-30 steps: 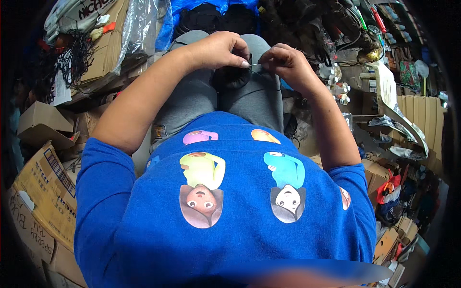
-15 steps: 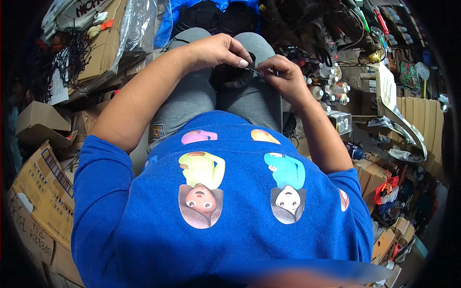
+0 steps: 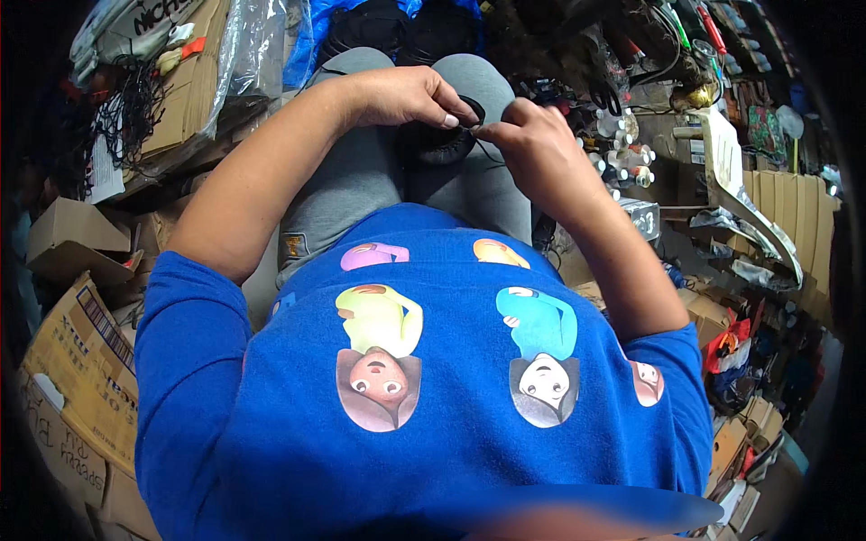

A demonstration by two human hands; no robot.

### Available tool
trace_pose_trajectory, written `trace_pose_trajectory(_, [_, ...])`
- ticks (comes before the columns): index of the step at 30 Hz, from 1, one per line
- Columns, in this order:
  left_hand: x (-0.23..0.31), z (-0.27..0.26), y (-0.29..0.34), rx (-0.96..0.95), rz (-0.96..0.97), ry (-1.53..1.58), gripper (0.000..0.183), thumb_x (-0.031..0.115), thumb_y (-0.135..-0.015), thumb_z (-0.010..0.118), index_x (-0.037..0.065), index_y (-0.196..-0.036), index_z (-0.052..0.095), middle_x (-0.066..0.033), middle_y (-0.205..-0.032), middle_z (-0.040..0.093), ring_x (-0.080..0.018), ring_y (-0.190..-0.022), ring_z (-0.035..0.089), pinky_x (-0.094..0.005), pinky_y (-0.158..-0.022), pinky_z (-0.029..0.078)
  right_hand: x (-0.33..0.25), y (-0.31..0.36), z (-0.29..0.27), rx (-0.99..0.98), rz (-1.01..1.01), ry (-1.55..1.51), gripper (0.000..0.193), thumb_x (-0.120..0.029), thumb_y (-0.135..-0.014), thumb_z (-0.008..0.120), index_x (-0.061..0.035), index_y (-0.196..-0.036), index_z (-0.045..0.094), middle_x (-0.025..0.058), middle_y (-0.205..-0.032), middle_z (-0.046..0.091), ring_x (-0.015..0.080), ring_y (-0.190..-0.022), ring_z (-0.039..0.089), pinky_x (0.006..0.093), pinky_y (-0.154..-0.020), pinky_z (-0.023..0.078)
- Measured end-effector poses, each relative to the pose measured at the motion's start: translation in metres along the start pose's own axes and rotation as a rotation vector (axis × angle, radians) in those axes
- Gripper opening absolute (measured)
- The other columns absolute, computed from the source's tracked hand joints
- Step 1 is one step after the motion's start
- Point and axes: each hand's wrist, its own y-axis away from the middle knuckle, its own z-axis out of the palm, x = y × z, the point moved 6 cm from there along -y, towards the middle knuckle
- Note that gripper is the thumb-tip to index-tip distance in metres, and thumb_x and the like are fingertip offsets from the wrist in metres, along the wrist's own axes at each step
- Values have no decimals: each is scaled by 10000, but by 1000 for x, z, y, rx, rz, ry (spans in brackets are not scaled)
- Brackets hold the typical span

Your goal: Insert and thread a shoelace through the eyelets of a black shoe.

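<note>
A rounded black piece with a gathered or ridged rim (image 3: 435,149) lies over my lap, between my knees. My left hand (image 3: 408,96) is closed on its upper edge, thumb and fingers pinched together. My right hand (image 3: 539,149) is closed close beside it, thumb and forefinger pinched at the piece's right edge. Something thin and dark, like a thread, trails below those fingertips. What exactly the right fingertips grip is too small to make out. The underside of the black piece is hidden.
Black rounded items (image 3: 401,32) rest on blue plastic beyond my knees. Small white-capped bottles (image 3: 631,162) stand to the right, near a curved white panel (image 3: 726,162). Cardboard boxes (image 3: 77,236) and clear plastic sheeting (image 3: 253,54) crowd the left.
My right hand has turned and come in closer to my left hand, its back now more toward me. The thin needle-like thing seen between the hands earlier is now mostly hidden. My left hand has barely moved.
</note>
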Motion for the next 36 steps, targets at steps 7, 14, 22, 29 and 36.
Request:
trace_pose_trajectory(7, [0, -8, -15, -16, 9, -116, 293, 25, -774, 622, -4, -1065, 635, -71, -977, 657, -146, -912, 594, -280, -856, 439, 4, -31, 10, -198, -148, 96, 164, -57, -754, 555, -76, -864, 674, 135, -823, 576, 306, -801, 595, 390, -707, 461])
trace_pose_trajectory(14, [9, -19, -2, 317, 112, -399, 266, 59, -753, 662, 5, -1012, 639, -109, -939, 660, -191, -866, 619, -298, -792, 469, 52, -20, 34, -186, 226, -569, 183, -170, -787, 652, -81, -945, 675, 105, -834, 638, 164, -712, 583, 296, -687, 477])
trace_pose_trajectory(22, [-14, -32, 94, 438, -12, -682, 207, 144, -792, 639, 12, -952, 639, -124, -863, 622, -249, -826, 608, -317, -749, 466, 50, -1, 40, -26, 19, -420, 296, -251, -715, 755, -26, -869, 642, 94, -877, 570, 225, -781, 566, 317, -724, 459])
trace_pose_trajectory(29, [40, -25, 61, 784, 428, 449, 244, 231, -932, 484, 42, -931, 638, -91, -848, 627, -195, -794, 605, -335, -749, 450, 85, -14, 60, 645, 558, -1917, 422, -382, -963, 383, -13, -1055, 566, 151, -991, 598, 263, -959, 571, 380, -903, 443])
trace_pose_trajectory(36, [-8, -23, 45, 355, 335, 1163, 371, 322, -957, 424, 141, -639, 358, 22, -548, 229, -123, -496, 280, -344, -680, 416, 62, 12, 57, 224, 457, -2087, 496, -433, -959, 364, -142, -560, 331, -15, -479, 240, 130, -437, 230, 321, -603, 333])
